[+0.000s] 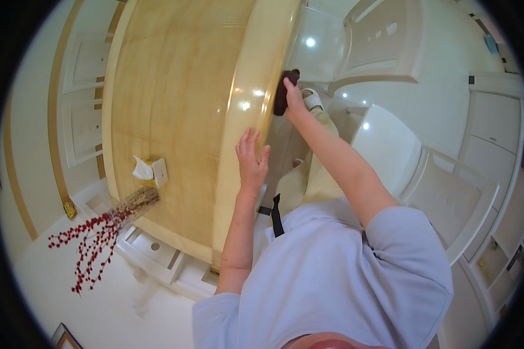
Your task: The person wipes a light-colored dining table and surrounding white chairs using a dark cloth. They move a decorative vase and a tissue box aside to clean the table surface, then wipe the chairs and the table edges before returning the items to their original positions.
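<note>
My right hand (295, 101) is closed around a dark maroon cloth (281, 97). The cloth lies against the outer side edge of a glossy yellow stone-look table (179, 87). Farther down the same edge, my left hand (252, 158) rests at the table's border with its fingers apart and nothing in it. The cloth hides the part of the edge beneath it, and its far end sticks out past my thumb.
On the table stand a tissue pack in a holder (158, 172) and a vase (142, 198) with red berry branches (94, 244). White chairs (386, 144) are at my right, another (375, 48) farther along the edge. White cabinets (491, 131) line the right wall.
</note>
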